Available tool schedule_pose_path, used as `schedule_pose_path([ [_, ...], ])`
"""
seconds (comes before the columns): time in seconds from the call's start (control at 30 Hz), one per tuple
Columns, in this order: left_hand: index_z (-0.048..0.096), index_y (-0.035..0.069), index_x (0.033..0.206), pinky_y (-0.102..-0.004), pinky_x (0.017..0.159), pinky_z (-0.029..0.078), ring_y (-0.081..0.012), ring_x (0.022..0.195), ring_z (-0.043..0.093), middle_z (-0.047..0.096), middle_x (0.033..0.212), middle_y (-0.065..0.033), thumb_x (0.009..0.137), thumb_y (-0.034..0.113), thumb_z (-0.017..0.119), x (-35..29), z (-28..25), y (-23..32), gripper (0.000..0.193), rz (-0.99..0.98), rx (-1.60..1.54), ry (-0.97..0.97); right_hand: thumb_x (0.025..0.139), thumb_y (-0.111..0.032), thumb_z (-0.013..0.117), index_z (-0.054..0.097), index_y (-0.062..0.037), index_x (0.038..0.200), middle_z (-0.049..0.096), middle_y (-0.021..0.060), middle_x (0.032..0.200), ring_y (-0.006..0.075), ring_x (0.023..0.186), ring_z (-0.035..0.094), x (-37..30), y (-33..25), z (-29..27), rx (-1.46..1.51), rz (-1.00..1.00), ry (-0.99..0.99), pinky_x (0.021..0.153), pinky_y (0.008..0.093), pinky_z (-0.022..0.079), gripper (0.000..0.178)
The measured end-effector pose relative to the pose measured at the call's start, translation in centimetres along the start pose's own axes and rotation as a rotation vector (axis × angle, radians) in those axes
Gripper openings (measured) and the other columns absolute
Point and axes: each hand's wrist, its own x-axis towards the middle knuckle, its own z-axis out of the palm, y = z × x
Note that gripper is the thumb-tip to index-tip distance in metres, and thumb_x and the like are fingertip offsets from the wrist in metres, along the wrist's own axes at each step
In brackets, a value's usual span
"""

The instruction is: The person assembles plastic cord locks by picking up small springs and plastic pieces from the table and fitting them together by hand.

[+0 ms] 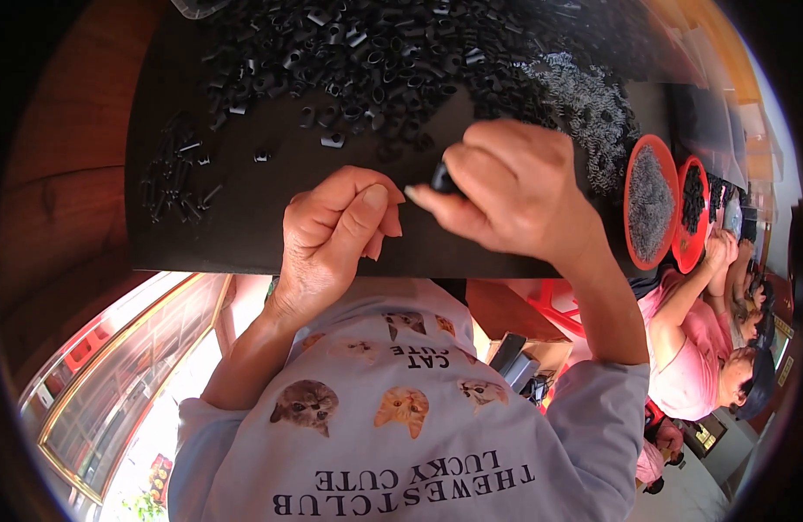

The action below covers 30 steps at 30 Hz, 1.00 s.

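Note:
Over the near part of the dark table my two hands are held close together. My right hand has its fingers curled round a short black tube-like piece, mostly covered by the fingers. Beside it my left hand is closed, thumb pressed against the index finger; whatever it pinches, if anything, is hidden. A large heap of short black plastic tube pieces spreads beyond the hands. To its right lies a pile of small silvery springs.
Several slim black pieces lie at the table's left. An orange-red bowl of small metal parts and a red bowl with black pieces stand at the right. A person in pink works beyond them. Below the table is a cardboard box.

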Motion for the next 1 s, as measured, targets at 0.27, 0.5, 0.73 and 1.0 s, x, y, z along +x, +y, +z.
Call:
schedule_pose_path([
  [0.27,0.063,0.0,0.091,-0.0189,0.048,0.039,-0.0031,0.053,0.047,0.06,0.067,-0.0008,0.099,0.013,0.05,0.1,0.0,-0.1,0.02,0.036,0.051,-0.019,0.058,-0.013,0.084,0.055,-0.0042,0.071,0.048,0.0048,0.063,0.0185,0.046,0.048,-0.2,0.8,0.3,0.032,0.018,-0.021,0.039,0.0294,0.038,0.033],
  [0.5,0.063,0.0,0.092,-0.0192,0.047,0.039,-0.0034,0.052,0.047,0.06,0.067,-0.0007,0.099,0.013,0.05,0.0,-0.1,-0.3,0.02,0.053,0.066,-0.017,0.064,-0.024,0.08,0.049,-0.0102,0.062,0.046,0.0005,0.06,0.0157,0.046,0.052,-0.2,0.7,0.7,-0.067,-0.004,0.023,0.04,0.0265,0.041,0.033],
  [0.73,0.061,-0.001,0.099,-0.0198,0.053,0.043,-0.0047,0.058,0.051,0.062,0.076,-0.0034,0.1,0.016,0.051,-0.1,-0.2,-0.7,0.02,0.051,-0.07,-0.008,0.061,-0.02,0.086,0.059,-0.0013,0.086,0.057,0.0095,0.075,0.0221,0.055,0.057,-1.0,0.4,0.3,-0.043,0.064,-0.054,0.046,0.0304,0.047,0.041],
  [1.0,0.058,-0.002,0.105,-0.0239,0.07,0.048,-0.0094,0.077,0.058,0.062,0.084,-0.005,0.1,0.021,0.05,0.3,0.7,1.6,0.025,-0.065,-0.168,-0.183,0.059,-0.023,0.079,0.059,-0.0057,0.085,0.052,0.0029,0.072,0.0172,0.057,0.056,0.0,-2.0,0.4,-0.07,0.051,0.05,0.046,0.0285,0.045,0.037],
])
